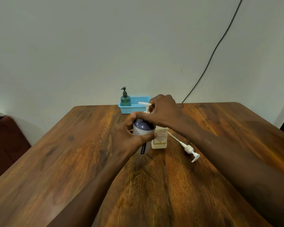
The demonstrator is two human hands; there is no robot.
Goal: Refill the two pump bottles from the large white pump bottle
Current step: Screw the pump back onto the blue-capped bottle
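The purple bottle (143, 130) stands near the middle of the worktop (72, 161), its long axis close to upright, the top leaning slightly away from the camera; its white pump spout (143, 104) points left. The left hand (129, 138) wraps around the bottle's body, fingers curled and thumb across the front. The right hand (161, 110) closes on the pump collar at the neck, thumb and fingers pinching it from above. Just behind and right of it stands the white bottle (160, 138), upright, its top hidden. A loose pump (189, 149) lies flat on the worktop to the right, tube pointing back towards the white bottle, spout towards the camera. A green bottle (125, 99) stands upright in a blue basket (136, 107) at the far edge.
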